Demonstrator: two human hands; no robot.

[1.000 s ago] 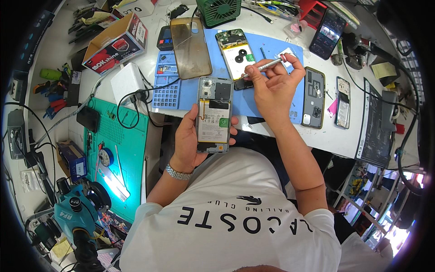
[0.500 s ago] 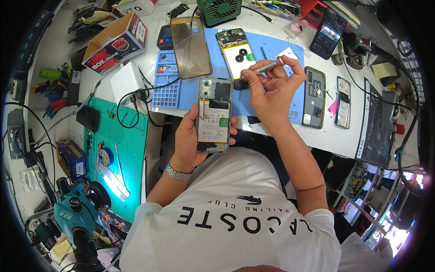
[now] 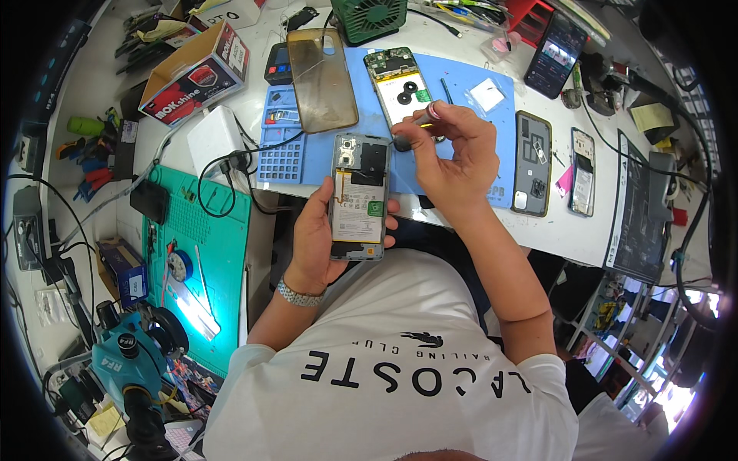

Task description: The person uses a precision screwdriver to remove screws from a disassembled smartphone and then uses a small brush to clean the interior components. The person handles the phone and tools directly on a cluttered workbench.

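Note:
A phone with its back cover off [image 3: 358,219] lies in my left hand [image 3: 311,227], whose fingers wrap round both long edges. Its battery and inner parts face up. My right hand [image 3: 465,157] pinches a slim grey screwdriver [image 3: 422,119] with a reddish cap. The tool's lower end comes near the phone's upper right corner; whether it touches cannot be made out. Behind my right hand, a second opened phone [image 3: 393,73] rests on the blue work mat [image 3: 453,69], its lower part partly hidden.
A brownish clear phone case [image 3: 323,92] overlaps the mat. To the right lie a dark phone back cover [image 3: 532,184] and another opened phone [image 3: 583,173]. A lit phone [image 3: 556,58] leans behind them. A green mat [image 3: 219,253] and teal microscope [image 3: 127,353] occupy the left.
My right hand has moved left and tilted the screwdriver, bringing it close to the held phone's top corner. The held phone has shifted slightly left.

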